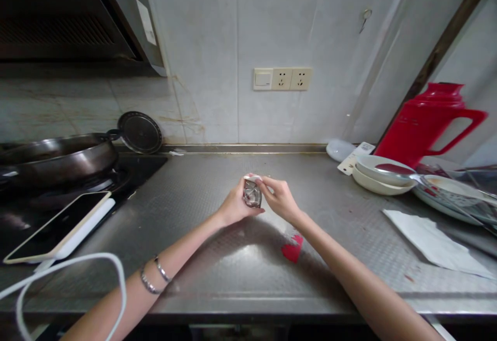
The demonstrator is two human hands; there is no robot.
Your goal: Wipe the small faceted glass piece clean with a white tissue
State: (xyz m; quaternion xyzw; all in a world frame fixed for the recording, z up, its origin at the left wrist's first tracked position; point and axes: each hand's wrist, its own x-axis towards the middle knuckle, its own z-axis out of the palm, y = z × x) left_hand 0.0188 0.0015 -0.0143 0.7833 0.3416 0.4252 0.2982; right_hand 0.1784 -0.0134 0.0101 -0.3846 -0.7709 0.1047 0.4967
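Over the middle of the metal counter, my left hand point(235, 204) is wrapped round a small shiny glass point(252, 195). It looks see-through and dark-toned, and its side faces me. At its top edge my right hand point(280, 197) has its fingers pinched on a thin white piece point(253, 178) that looks like paper or tissue. How much of this white piece is inside the glass is hidden. A torn red scrap point(293, 249) lies on the counter below my right wrist.
To the left, a pan point(58, 157) sits on the stove beside a phone point(58, 227) with a white cable point(116, 279). On the right are stacked bowls point(382, 183), a plate point(446, 196), a red thermos flask point(419, 123) and a white paper sheet point(430, 242).
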